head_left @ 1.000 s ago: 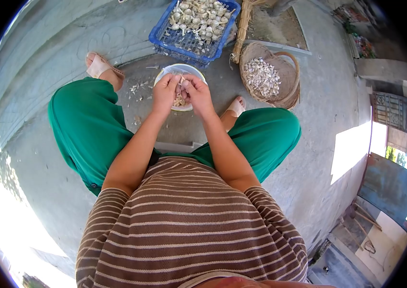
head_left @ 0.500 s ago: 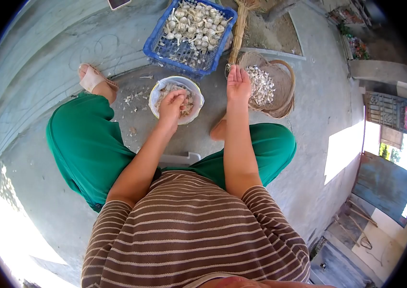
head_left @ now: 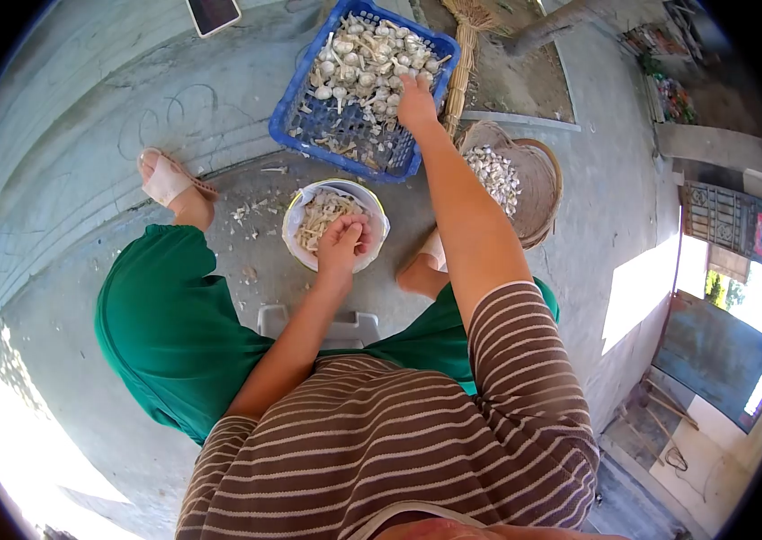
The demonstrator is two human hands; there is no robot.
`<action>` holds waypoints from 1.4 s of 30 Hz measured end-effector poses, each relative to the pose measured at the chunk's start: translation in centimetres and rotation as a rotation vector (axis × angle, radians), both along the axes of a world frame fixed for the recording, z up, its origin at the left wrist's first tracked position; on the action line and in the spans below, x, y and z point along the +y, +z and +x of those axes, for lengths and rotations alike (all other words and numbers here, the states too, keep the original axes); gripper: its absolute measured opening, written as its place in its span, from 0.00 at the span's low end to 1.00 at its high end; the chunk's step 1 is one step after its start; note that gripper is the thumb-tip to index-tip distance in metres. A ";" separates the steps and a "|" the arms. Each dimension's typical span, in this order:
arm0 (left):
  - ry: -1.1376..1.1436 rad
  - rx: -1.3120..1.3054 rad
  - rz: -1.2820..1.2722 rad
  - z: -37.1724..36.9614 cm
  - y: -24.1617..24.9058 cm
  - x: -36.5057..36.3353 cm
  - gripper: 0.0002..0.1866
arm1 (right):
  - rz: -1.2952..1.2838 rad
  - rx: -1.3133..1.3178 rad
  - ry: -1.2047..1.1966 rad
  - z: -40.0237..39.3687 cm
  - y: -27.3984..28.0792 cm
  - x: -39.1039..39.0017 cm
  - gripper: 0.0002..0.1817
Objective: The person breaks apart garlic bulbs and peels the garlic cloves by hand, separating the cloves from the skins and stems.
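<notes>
My right hand (head_left: pixel 416 104) reaches into the blue plastic crate (head_left: pixel 280 121), its fingers stretched out onto the garlic bulbs (head_left: pixel 365 65) heaped there. Their tips are partly lost among the bulbs. Over the near right side of a lined bucket (head_left: pixel 374 192) is my left hand (head_left: pixel 343 247), fingers curled together; whatever they hold is hidden. Dry garlic skins and stalks (head_left: pixel 321 213) fill the bucket. To the right, separated garlic cloves (head_left: pixel 494 176) lie in a shallow wicker basket (head_left: pixel 541 184).
A straw broom (head_left: pixel 464 67) lies against the crate's right side. Loose skins (head_left: pixel 255 205) litter the concrete floor left of the bucket. A phone (head_left: pixel 213 13) rests at the upper left. My sandalled foot (head_left: pixel 165 178) is beside the crate, and a grey plastic stool (head_left: pixel 352 329) shows beneath me.
My right hand has moved from beside the wicker basket, where it was palm up, forward onto the bulbs in the crate. My left hand stays over the bucket, shifted slightly right and nearer me.
</notes>
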State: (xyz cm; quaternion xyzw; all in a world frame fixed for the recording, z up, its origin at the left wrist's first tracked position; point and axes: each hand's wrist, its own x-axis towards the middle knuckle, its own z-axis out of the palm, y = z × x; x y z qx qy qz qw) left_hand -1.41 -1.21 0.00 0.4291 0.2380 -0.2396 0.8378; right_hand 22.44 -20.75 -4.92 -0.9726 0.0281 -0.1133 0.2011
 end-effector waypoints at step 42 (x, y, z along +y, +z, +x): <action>-0.230 -0.703 0.888 -2.4 1.4 4.0 0.14 | 1.891 0.501 -0.211 -28.1 10.5 9.6 0.15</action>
